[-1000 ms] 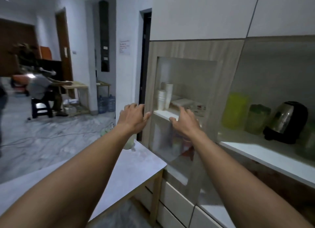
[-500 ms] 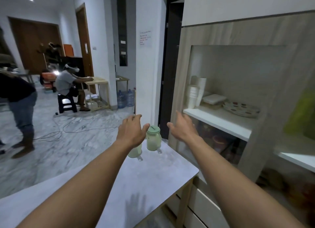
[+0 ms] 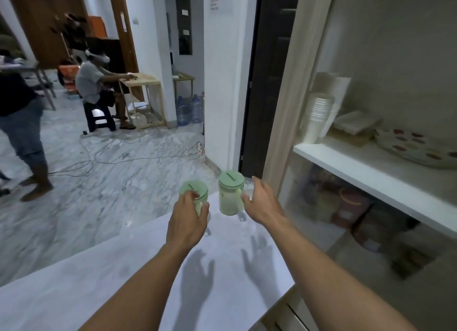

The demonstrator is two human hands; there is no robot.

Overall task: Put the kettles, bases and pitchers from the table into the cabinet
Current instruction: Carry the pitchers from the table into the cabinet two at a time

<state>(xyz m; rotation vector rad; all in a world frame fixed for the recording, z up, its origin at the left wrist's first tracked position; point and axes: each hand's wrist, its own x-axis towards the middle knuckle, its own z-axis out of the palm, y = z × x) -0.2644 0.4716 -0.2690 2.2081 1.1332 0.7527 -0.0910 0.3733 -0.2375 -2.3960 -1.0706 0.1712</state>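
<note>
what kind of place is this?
Probably a pantry corner of an office or home: a glass-front cabinet holding stacked disposable cups and a patterned plate, large water bottles on the floor, and green-lidded pitchers.

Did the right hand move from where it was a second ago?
Yes. The right hand was up by the cabinet shelf; now it is lower and further left, beside the right pitcher on the table.

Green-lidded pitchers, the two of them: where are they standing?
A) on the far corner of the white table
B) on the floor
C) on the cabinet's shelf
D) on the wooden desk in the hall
A: the left pitcher and the right pitcher both stand on the white table at its far corner, next to the cabinet.
</note>
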